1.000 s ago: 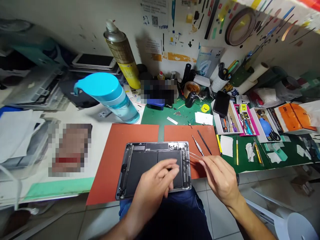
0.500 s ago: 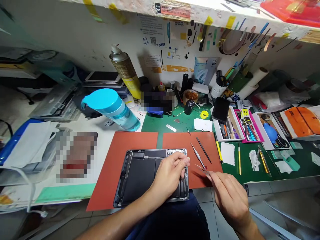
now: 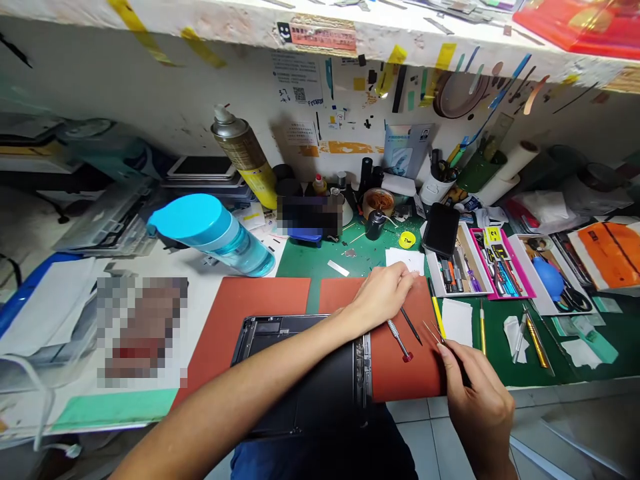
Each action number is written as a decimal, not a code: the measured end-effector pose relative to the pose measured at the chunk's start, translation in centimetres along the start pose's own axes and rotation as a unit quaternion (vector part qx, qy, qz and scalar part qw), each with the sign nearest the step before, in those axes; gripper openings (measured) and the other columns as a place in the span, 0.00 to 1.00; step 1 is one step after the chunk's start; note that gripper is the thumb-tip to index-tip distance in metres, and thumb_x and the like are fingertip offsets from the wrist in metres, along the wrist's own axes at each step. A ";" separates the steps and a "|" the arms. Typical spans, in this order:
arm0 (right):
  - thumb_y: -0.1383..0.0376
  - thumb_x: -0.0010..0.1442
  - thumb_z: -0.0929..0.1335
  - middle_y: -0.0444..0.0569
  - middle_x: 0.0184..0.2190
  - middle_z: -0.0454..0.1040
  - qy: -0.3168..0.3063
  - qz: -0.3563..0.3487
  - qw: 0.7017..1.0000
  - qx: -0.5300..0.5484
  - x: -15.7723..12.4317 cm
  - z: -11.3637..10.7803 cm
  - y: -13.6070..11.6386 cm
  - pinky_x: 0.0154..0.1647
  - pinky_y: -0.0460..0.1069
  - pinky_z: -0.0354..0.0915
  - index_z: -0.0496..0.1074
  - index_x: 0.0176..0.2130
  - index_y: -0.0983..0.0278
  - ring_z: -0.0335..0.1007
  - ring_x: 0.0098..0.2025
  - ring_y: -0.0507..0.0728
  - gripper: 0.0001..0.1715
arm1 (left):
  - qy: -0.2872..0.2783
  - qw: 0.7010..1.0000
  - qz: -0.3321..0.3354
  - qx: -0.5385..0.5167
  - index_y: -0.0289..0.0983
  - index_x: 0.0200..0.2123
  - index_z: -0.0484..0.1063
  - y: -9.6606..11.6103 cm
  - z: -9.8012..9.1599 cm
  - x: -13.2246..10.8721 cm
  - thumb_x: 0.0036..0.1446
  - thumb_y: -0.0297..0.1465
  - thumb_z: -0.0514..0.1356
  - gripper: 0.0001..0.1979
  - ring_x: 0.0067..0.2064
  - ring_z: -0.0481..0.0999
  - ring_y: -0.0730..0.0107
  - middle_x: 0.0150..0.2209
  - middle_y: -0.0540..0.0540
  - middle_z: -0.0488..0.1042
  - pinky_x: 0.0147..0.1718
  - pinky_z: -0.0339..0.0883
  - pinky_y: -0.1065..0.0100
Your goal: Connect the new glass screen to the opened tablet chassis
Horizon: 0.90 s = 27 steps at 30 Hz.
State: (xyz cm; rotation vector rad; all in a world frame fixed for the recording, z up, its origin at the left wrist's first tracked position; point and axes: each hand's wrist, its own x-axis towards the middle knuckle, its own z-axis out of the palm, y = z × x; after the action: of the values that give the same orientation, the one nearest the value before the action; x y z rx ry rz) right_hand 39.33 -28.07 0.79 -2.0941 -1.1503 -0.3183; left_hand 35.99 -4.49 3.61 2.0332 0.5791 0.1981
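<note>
My left hand (image 3: 383, 293) reaches across to the top of the right brown mat (image 3: 410, 373). Its fingers are pinched together at the edge of a white paper (image 3: 397, 257), and whatever is between them is too small to make out. Tweezers (image 3: 433, 333) are held in my right hand (image 3: 477, 383), tips apart and pointing up-left above the mat. An opened tablet (image 3: 325, 400) with its dark inside showing lies below my left forearm, partly covered by it. Between the hands rest a silver screwdriver (image 3: 397, 335) with a red end and a thin black stick (image 3: 412, 327).
A blue-lidded water bottle (image 3: 220, 233) leans at the left, near a spray can (image 3: 245, 157). Tool trays (image 3: 460, 263) with a black phone (image 3: 440, 229) on one stand at the right. A yellow pen-like tool (image 3: 437, 313) lies along the mat. A shelf (image 3: 225, 27) overhangs the back.
My left hand has moved from above the tablet up and right to the white paper. My right hand with the tweezers has shifted slightly right. The camera view has tilted a little.
</note>
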 end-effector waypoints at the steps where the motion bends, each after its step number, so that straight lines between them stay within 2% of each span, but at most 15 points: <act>1: 0.68 0.73 0.71 0.51 0.41 0.83 0.000 0.006 1.000 -0.004 0.1 0.1 0.1 0.52 0.53 0.73 0.79 0.48 0.63 0.82 0.42 0.59 0.06 | 0.006 1.000 0.003 0.028 0.40 0.31 0.70 -0.1 0.1 0.9 0.74 0.40 0.53 0.18 0.35 0.76 0.62 0.30 0.46 0.76 0.37 0.62 0.63; 6: 0.64 0.74 0.69 0.52 0.42 0.83 -0.010 0.027 1.000 -0.010 0.6 0.7 0.5 0.51 0.52 0.72 0.80 0.48 0.63 0.82 0.42 0.59 0.08 | 0.001 0.990 0.013 0.139 0.36 0.42 0.75 -0.2 0.8 3.6 0.73 0.32 0.54 0.10 0.44 0.82 0.54 0.40 0.37 0.82 0.42 0.66 0.61; 10: 0.63 0.75 0.68 0.53 0.42 0.83 -0.016 0.030 0.999 -0.039 0.3 1.4 0.8 0.50 0.52 0.71 0.80 0.48 0.63 0.81 0.42 0.60 0.10 | -0.016 0.977 0.025 0.212 0.33 0.49 0.74 0.5 1.7 4.4 0.75 0.31 0.49 0.15 0.47 0.84 0.50 0.41 0.33 0.82 0.44 0.70 0.57; 14: 0.60 0.77 0.67 0.55 0.40 0.83 -0.012 0.026 0.992 -0.124 -0.1 2.7 1.0 0.48 0.53 0.69 0.80 0.46 0.66 0.80 0.41 0.61 0.14 | -0.026 0.962 0.038 0.269 0.33 0.50 0.74 1.3 2.2 5.3 0.77 0.36 0.48 0.17 0.47 0.85 0.48 0.41 0.34 0.82 0.45 0.73 0.55; 17: 0.60 0.77 0.66 0.56 0.38 0.81 0.002 0.037 0.985 -0.166 -0.3 3.8 0.8 0.47 0.53 0.68 0.81 0.46 0.68 0.77 0.41 0.61 0.17 | -0.033 0.952 0.062 0.299 0.35 0.54 0.72 1.5 2.1 5.7 0.74 0.30 0.52 0.12 0.48 0.84 0.52 0.46 0.36 0.81 0.46 0.74 0.56; 23: 0.60 0.79 0.63 0.56 0.37 0.79 -0.020 0.054 0.973 -0.223 -0.6 4.9 0.4 0.44 0.54 0.65 0.80 0.46 0.69 0.73 0.40 0.63 0.21 | -0.033 0.937 0.104 0.332 0.36 0.57 0.72 1.7 1.7 4.8 0.71 0.22 0.51 0.17 0.51 0.83 0.54 0.50 0.37 0.80 0.51 0.72 0.56; 25: 0.60 0.79 0.62 0.56 0.36 0.79 -0.026 0.052 0.974 -0.220 -0.8 5.2 0.5 0.44 0.54 0.65 0.79 0.45 0.69 0.73 0.40 0.63 0.21 | -0.036 0.935 0.121 0.331 0.35 0.59 0.72 1.8 1.3 3.6 0.71 0.22 0.51 0.18 0.51 0.82 0.53 0.50 0.36 0.80 0.54 0.71 0.53; 27: 0.59 0.79 0.62 0.56 0.36 0.78 -0.028 0.053 0.975 -0.215 -0.7 5.4 0.7 0.43 0.54 0.65 0.79 0.45 0.69 0.73 0.40 0.63 0.22 | -0.046 0.936 0.132 0.323 0.32 0.55 0.74 1.9 0.7 1.9 0.71 0.22 0.51 0.16 0.50 0.82 0.52 0.45 0.34 0.81 0.54 0.71 0.52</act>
State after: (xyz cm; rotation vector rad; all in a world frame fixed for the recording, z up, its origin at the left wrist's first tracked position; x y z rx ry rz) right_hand 38.83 -24.99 -3.77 -2.5464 -1.0654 -0.4959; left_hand 38.50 -4.88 4.73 2.7460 0.3276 0.0709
